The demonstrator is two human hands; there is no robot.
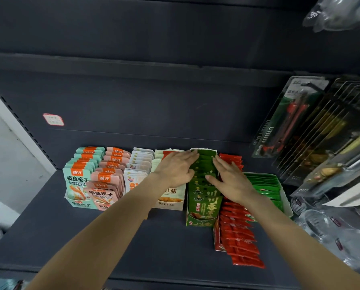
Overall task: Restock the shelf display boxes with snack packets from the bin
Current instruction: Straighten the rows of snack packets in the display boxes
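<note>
Hands [176, 167] hide green packets' [204, 181] sides.

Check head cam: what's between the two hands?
The row of dark green packets in their green display box; left hand and right hand press its sides, fingers straight.

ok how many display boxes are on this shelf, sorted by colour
teal box: 1
pink box: 1
white or cream boxes: at least 1, the left hand and its forearm hide part of this stretch
dark green box, between both hands, right hand: 1
red box: 1
bright green box: 1
total: at least 6
</note>
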